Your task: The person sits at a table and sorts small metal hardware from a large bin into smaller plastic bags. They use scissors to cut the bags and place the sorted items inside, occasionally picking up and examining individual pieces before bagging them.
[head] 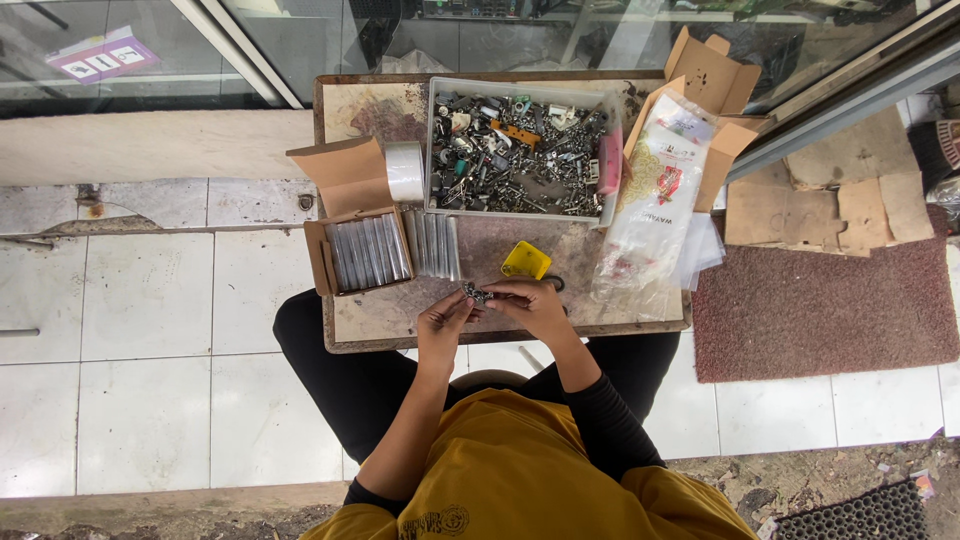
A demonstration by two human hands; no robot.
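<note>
White floor tiles surround a low, worn table [400,325] set against a glass door, and we're looking straight down at it. Over the table's near edge, we've got a small dark metal part [476,294] pinched between both hands. Our left hand [443,322] grips it from the left with fingertips closed on it; our right hand [527,303] closes on it from the right, fingers curled over the top. Just beyond the right hand lies a yellow piece [526,260], flat on the tabletop. Left of that, clear tubes [433,243] lie side by side, and beside them an open carton [358,253] holds more of the same, packed in a row. Behind the carton stands a tape roll [405,170]. Along the far edge sits a white tray [521,150] heaped with screws and metal bits. At the right edge, a clear plastic bag [655,200] spills from another open cardboard box [712,85]. Off the table's right side, a red mat [830,310] covers the floor.
</note>
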